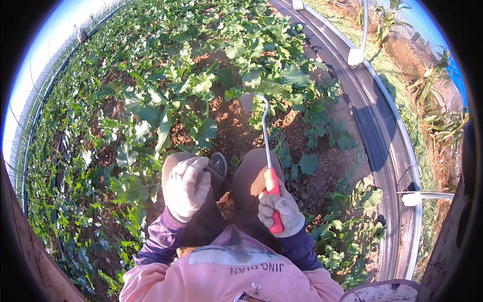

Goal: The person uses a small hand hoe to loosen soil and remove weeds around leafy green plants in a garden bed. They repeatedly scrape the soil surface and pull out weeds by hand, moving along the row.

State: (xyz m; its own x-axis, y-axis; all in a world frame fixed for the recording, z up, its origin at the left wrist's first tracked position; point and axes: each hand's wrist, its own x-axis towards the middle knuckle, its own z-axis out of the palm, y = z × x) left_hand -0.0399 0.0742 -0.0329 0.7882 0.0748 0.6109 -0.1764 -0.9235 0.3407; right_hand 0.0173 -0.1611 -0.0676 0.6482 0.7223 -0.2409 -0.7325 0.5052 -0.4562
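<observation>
My right hand [281,211], in a pale, soiled work glove, is closed round the red handle of a small hand hoe [267,132]. The tool's bent metal shank points away from me, and its blade hangs over soil between leafy plants. My left hand [187,188], in a whitish glove, rests on my left knee with its fingers loosely curled and nothing seen in it. Both knees, in brown corduroy trousers [256,166], are bent, with a dark shoe [219,164] showing between them. Lobed green leaves [203,132] stand just beyond my knees.
Dense leafy plants [151,45] spread ahead and to the left. Clumpy brown soil [230,117] shows between them. Along the right run dark plastic sheeting [377,132] and a pale rail with white blocks [411,199]. Beyond are dry stalks and a mesh fence.
</observation>
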